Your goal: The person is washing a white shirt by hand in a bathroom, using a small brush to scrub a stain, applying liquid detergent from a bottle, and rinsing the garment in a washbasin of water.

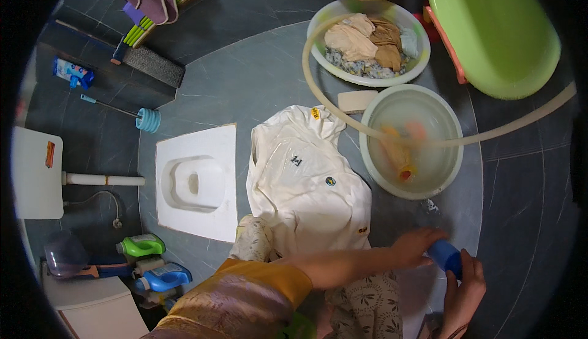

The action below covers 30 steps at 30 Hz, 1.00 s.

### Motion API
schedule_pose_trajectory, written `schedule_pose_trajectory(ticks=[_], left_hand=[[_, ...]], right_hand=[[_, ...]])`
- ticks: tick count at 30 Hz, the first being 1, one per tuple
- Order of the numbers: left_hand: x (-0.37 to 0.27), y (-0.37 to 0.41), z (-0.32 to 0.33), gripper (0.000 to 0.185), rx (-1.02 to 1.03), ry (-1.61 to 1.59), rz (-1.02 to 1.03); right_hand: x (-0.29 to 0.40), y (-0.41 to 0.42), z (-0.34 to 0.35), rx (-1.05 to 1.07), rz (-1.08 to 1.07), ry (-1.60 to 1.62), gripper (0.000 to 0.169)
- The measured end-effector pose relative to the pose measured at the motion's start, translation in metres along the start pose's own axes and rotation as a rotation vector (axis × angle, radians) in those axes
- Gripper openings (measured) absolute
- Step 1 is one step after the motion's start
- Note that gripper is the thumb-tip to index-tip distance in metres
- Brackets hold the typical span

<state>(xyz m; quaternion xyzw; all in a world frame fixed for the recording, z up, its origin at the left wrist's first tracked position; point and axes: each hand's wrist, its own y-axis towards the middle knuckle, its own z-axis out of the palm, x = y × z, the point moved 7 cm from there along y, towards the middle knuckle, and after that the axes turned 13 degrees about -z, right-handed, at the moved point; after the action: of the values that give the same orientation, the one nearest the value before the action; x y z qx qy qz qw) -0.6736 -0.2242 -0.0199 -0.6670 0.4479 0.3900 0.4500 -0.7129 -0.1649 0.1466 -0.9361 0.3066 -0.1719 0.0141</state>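
At the lower right, both of my hands hold a small blue cylindrical container [444, 257]. My left hand [417, 248] grips its upper-left end, while my right hand [467, 286] has its fingers around the darker lower-right end. What the container holds is hidden. A white short-sleeved shirt [305, 201] with small printed patches lies spread on the tiled floor before me, its front looking wet. Beyond my hands stands a round pale basin [365, 155] of cloudy water. A yellow-orange item [397, 159] and a pinkish one [415, 130] are in that water.
A beige hose [514, 132] arches over the basin. Behind it are a tub of clothes [356, 40], a pale block [356, 101] and a green baby bathtub [496, 31]. Left are a white squat toilet [220, 169], a toilet brush [148, 120] and detergent bottles [165, 277].
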Motion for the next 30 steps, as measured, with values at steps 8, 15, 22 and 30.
schedule_pose_trajectory(ticks=[8,15,22,30], left_hand=[[0.025,-0.040,-0.033,0.073,0.067,0.134,-0.174],[0.080,-0.086,-0.046,0.060,0.244,0.140,-0.134],[0.119,-0.135,-0.149,0.037,0.263,0.060,-0.438],[0.198,-0.206,-0.309,0.028,-0.361,-0.025,-0.731]], right_hand=[[-0.026,-0.004,0.023,-0.018,0.068,-0.139,0.059],[0.038,0.013,-0.005,-0.252,0.055,-0.317,0.063],[0.110,0.062,-0.001,-0.300,-0.122,0.166,0.068],[0.192,0.107,0.042,-0.086,-0.517,0.208,0.048]])
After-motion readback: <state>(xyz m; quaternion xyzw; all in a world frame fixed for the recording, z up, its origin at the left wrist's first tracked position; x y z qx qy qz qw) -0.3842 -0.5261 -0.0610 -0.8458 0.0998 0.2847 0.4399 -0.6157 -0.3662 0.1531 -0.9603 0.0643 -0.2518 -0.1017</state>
